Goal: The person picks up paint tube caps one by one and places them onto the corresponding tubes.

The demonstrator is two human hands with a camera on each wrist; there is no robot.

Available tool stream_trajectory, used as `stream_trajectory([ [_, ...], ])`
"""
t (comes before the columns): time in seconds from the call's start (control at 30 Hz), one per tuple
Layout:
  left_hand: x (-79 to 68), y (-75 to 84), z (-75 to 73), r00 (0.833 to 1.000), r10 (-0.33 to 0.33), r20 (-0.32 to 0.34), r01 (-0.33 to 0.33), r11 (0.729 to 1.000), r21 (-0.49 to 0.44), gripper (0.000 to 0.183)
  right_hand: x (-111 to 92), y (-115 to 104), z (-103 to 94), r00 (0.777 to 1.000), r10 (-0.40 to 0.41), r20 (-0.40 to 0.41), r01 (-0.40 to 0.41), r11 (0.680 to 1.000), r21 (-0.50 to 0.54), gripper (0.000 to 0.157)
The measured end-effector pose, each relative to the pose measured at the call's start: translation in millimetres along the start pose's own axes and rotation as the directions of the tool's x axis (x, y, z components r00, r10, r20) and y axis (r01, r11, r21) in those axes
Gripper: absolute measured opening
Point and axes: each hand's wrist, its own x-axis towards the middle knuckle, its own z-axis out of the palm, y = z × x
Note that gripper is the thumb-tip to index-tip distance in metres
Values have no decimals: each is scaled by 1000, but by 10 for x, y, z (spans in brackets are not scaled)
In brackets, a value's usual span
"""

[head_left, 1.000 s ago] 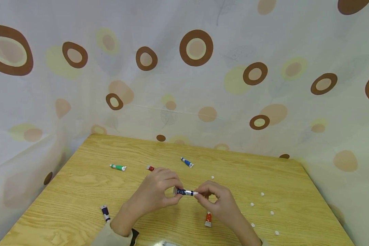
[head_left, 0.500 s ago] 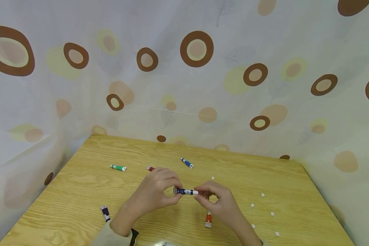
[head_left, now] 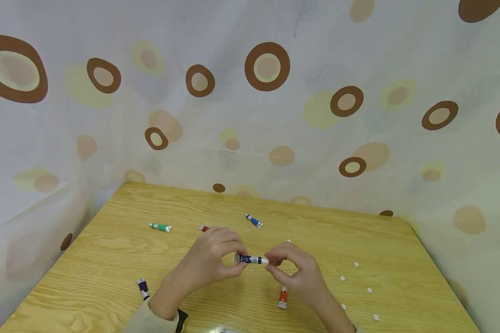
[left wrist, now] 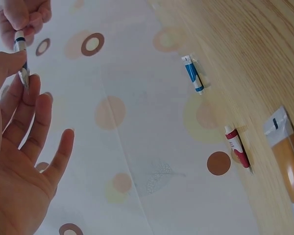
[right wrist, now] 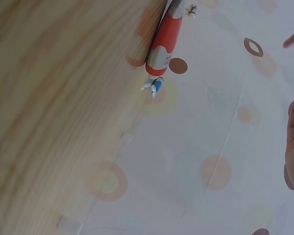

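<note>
In the head view my left hand (head_left: 216,254) pinches a small dark blue paint tube (head_left: 250,260) between thumb and fingers, above the table. The tube lies nearly level, its white cap (head_left: 265,261) pointing right. Thumb and forefinger of my right hand (head_left: 293,268) pinch the outer end of that cap. In the left wrist view the tube (left wrist: 21,54) runs between both hands, and the other left fingers spread away. Below my right hand lies an orange-red paint tube (head_left: 283,298). A dark purple tube (head_left: 143,287) lies beside my left wrist.
On the wooden table (head_left: 108,273) lie green (head_left: 161,227), red (head_left: 204,228) and blue (head_left: 254,220) paint tubes. Several loose white caps (head_left: 369,290) are scattered at the right. An ochre tube (left wrist: 286,156) shows in the left wrist view. A patterned curtain (head_left: 233,115) hangs behind the table.
My right fingers have shifted slightly around the cap, with the other fingers tucked in differently. My left hand and the tube have stayed in place.
</note>
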Motion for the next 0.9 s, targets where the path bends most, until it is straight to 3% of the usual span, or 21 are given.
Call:
stream_trajectory([
  [0.5,18,41,-4,1000,10,13,-10,1000,-10,18,-8,-18,13,1000,-8,-4,8,1000,26,34],
  [0.9,25,44,18,999,49,-3,-49,998,31,20,-20,0,21,1000,2,-8,-2,1000,21,20],
])
